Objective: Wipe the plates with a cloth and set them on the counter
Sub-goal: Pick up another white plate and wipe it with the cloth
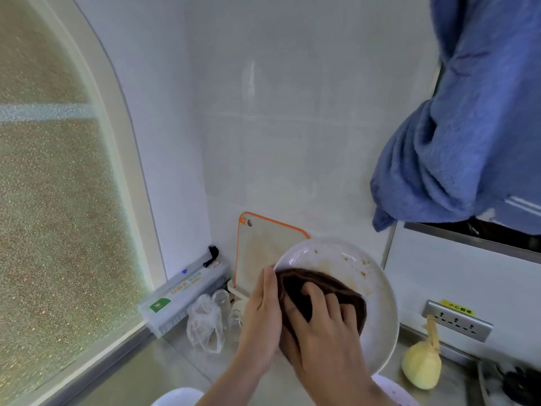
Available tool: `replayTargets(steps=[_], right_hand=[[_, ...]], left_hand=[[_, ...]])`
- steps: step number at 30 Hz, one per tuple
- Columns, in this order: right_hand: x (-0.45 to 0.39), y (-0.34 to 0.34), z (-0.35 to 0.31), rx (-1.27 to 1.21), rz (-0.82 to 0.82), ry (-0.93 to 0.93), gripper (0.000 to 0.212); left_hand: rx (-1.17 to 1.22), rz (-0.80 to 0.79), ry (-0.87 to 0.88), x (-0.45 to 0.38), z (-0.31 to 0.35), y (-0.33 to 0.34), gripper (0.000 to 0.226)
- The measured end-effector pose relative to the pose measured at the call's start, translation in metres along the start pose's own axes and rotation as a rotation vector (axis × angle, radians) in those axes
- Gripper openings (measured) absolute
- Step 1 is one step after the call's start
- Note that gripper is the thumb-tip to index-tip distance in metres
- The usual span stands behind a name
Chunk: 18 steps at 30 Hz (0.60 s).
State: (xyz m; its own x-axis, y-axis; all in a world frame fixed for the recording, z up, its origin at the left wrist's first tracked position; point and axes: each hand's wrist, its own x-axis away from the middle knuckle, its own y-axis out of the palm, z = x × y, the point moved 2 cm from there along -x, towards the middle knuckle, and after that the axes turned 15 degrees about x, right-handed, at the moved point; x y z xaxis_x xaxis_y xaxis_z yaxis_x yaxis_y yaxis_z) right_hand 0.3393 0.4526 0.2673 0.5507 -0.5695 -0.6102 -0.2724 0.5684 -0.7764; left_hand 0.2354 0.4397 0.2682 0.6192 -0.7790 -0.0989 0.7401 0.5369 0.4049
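Pressed flat by the right hand (pixel 325 332), a dark brown cloth (pixel 322 291) is spread over the near part of a round white plate (pixel 377 291), fingers open on it. That plate is gripped at its left rim by the left hand (pixel 260 315) and held tilted above the counter (pixel 187 361). Brown smears are seen on the far side. An orange-edged cutting board (pixel 263 244) is leaned against the wall behind.
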Motion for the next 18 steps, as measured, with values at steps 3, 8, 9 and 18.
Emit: replayTargets(steps=[3,8,9,18], right_hand=[[-0.025,0.001,0.016,0.083,-0.008,0.154,0.041],[-0.032,0.000,0.033,0.047,0.023,0.065,0.039],[-0.026,-0.003,0.030,0.008,0.022,0.002,0.039],[-0.041,-0.008,0.032,0.083,0.034,0.019,0.041]], left_hand=[[-0.068,0.001,0.062,0.005,0.002,0.009,0.034],[-0.078,0.023,0.081,-0.005,0.002,0.012,0.035],[-0.040,0.035,0.076,-0.007,0.001,0.012,0.036],[-0.082,0.008,0.107,-0.013,0.012,0.030,0.037]])
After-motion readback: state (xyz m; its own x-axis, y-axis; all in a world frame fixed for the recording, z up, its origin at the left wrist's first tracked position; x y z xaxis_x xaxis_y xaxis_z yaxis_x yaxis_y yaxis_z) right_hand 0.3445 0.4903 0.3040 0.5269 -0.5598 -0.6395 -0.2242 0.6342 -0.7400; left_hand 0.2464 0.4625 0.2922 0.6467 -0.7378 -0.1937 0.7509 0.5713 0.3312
